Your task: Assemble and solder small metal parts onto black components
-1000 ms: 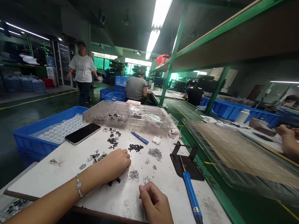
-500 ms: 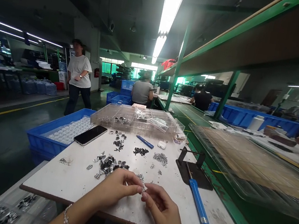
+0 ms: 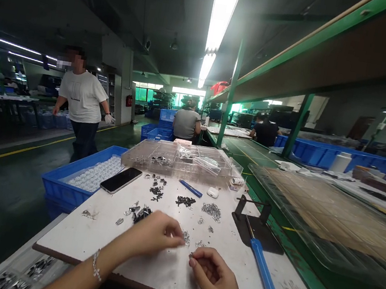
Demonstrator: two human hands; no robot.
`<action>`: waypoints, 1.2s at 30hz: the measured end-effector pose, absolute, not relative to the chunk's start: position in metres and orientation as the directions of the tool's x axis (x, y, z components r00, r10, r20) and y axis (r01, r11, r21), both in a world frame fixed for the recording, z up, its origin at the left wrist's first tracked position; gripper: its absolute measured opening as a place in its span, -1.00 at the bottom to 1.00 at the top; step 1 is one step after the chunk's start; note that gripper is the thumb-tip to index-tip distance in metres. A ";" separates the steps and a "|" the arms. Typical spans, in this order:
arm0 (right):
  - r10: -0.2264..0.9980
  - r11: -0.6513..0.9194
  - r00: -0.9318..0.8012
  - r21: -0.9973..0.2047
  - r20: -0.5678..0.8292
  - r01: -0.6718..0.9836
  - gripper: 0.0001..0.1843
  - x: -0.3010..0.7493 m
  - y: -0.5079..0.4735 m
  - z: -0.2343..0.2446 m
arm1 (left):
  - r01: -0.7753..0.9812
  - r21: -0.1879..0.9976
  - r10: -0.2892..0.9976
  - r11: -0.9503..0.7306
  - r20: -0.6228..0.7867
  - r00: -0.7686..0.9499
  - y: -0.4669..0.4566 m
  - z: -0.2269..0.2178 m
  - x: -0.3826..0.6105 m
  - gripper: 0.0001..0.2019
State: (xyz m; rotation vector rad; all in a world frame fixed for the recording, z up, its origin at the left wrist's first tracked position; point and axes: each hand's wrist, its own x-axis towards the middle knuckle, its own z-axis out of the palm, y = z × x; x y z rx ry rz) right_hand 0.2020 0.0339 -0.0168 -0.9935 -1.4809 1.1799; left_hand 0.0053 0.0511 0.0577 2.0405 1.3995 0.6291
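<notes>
Seemingly mid-pick beside the blue tool (image 3: 263, 270) — my left hand (image 3: 159, 232) pinches metal clips (image 3: 186, 237), right hand (image 3: 213, 272) grips one small part (image 3: 191, 256) — finesse needed next.

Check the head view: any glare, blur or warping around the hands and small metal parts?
Head view: the ceiling strip light is blown out; wide-angle warping bends the table edge and the shelf beam; the left hand and right hand are fairly sharp, but the metal parts by them are too small to read; the walking person at left is motion-blurred.
</notes>
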 end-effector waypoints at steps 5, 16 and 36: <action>0.969 0.214 -0.150 -0.969 0.195 0.126 -0.68 0.200 0.032 -0.016 | 0.901 0.416 0.987 -0.120 0.149 0.062 0.099 0.066 -0.037 -0.76; 0.958 0.256 -0.168 -0.959 0.235 0.122 -0.75 0.198 0.032 -0.020 | 0.961 0.232 0.989 -0.150 0.041 0.144 0.153 0.029 -0.064 -0.77; 0.914 0.394 -0.202 -0.888 0.352 0.237 -0.81 0.177 0.054 0.050 | 0.840 0.517 0.987 -0.164 0.086 0.139 0.154 0.006 -0.072 -0.80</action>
